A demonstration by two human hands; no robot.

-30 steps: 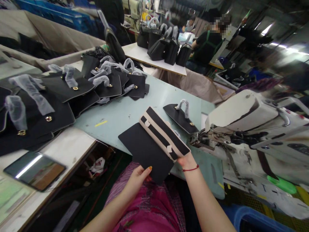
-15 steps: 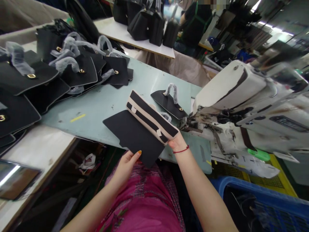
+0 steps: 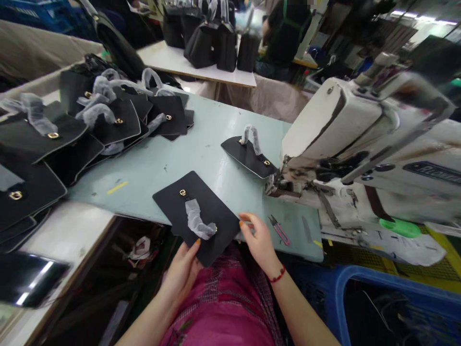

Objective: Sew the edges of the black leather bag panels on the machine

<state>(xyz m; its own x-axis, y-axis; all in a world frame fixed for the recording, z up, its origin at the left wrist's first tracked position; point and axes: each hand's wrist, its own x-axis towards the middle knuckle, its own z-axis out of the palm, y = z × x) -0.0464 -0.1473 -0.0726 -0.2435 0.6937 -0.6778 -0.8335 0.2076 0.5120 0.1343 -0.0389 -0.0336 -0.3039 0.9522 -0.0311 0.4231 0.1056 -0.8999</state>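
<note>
A black bag panel [image 3: 196, 190] lies tilted over the front edge of the table, its face up. It carries two gold-coloured fittings and a handle [image 3: 199, 225] wrapped in clear plastic. My left hand [image 3: 187, 262] grips the panel's near edge, thumb on top and fingers hidden beneath. At the right corner, my right hand [image 3: 256, 235] pinches the edge between thumb and fingers. Beyond it, another black bag piece [image 3: 248, 156] with a wrapped handle rests beside the sewing machine [image 3: 324, 125]. Pink-handled thread snips [image 3: 279, 229] lie right of my right hand.
Several black bag pieces [image 3: 126, 115] with wrapped handles are heaped on the left of the pale green table [image 3: 205, 139]. A blue crate [image 3: 342, 288] stands low at the right. Black bags [image 3: 205, 45] stand on a white table behind, near another person [image 3: 284, 38].
The beige-backed flap with black strips, raised in my right hand before, has come down, and the wrapped handle now faces up. My right hand has shifted to the panel's right corner; the snips are uncovered.
</note>
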